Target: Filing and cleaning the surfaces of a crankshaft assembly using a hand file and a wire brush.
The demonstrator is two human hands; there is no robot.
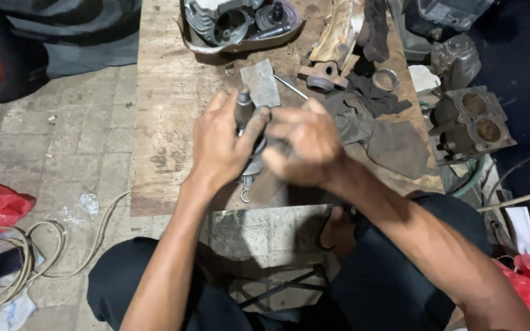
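Head view: left hand grips a grey metal shaft standing upright, tip pointing away; right hand fingers curl closed beside it, contents hidden.

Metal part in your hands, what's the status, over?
Left hand gripping grey metal part over the wooden board. Right hand closed against it. Dark rag beside, not blocking.

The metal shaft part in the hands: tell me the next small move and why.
Probably lift it a little clear of the wooden board. The left hand grips the grey metal shaft part, while the right hand covers its lower end, so the work there is hidden among the dark rags.
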